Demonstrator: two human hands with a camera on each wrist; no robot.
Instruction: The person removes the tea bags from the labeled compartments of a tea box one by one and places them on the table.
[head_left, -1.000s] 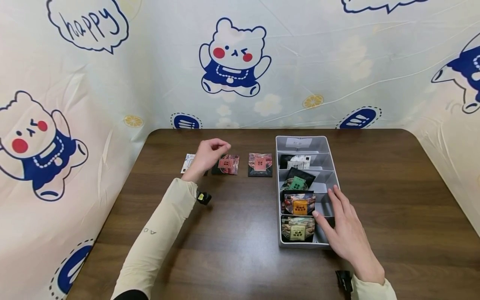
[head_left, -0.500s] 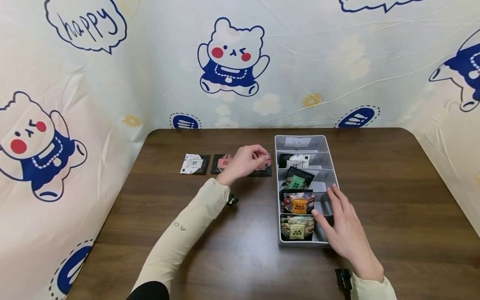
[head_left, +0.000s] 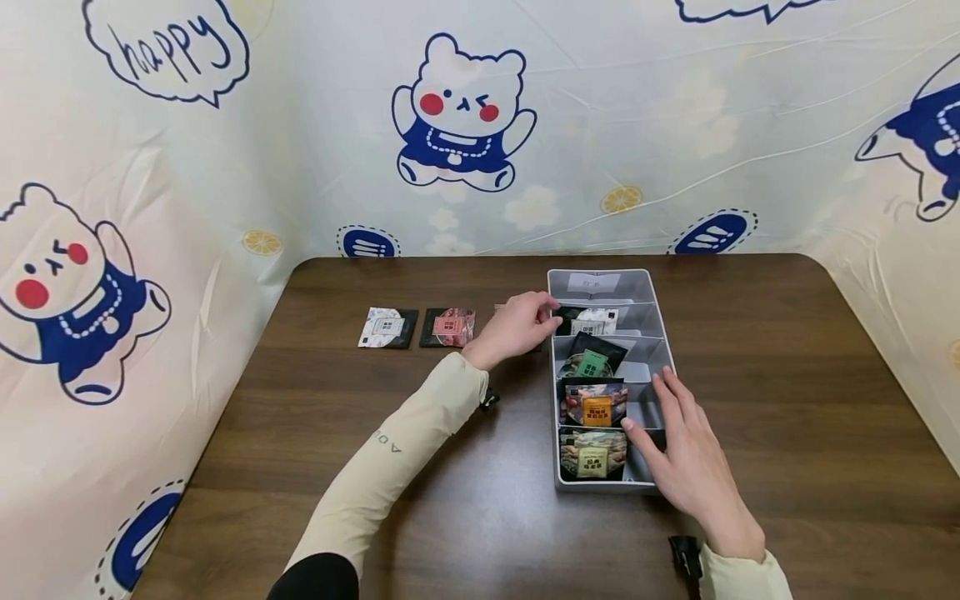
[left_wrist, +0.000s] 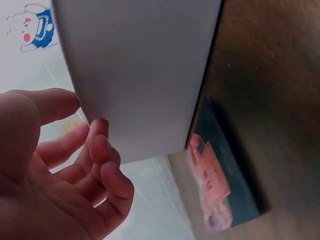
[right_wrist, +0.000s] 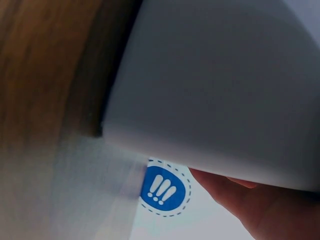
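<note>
A grey divided box [head_left: 611,487] stands lengthwise on the table. My left hand [head_left: 512,329] is at its far left rim, palm down, fingers loosely bent. In the left wrist view the thumb and fingertips are right at the rim, with nothing seen between them. Flat sachets stand inside: black-and-white [head_left: 597,321], green-labelled [head_left: 591,363], orange-labelled [head_left: 596,410] and yellow-labelled [head_left: 592,461]. My right hand [head_left: 701,471] rests on the box's near right side, thumb spread over the inside. Under my left hand lies a red-labelled sachet [left_wrist: 212,185], mostly hidden in the head view.
Left of my left hand, a black-and-white sachet [head_left: 387,327] and another red-labelled sachet [head_left: 448,327] lie flat in a row on the brown wooden table [head_left: 247,467]. A paper label [head_left: 594,282] shows in the box's far compartment. A printed curtain [head_left: 465,225] hangs behind.
My left hand has moved right, over the row of sachets, to the box's left rim. The black-and-white sachet on the table has come into full sight. My right hand stays on the box.
</note>
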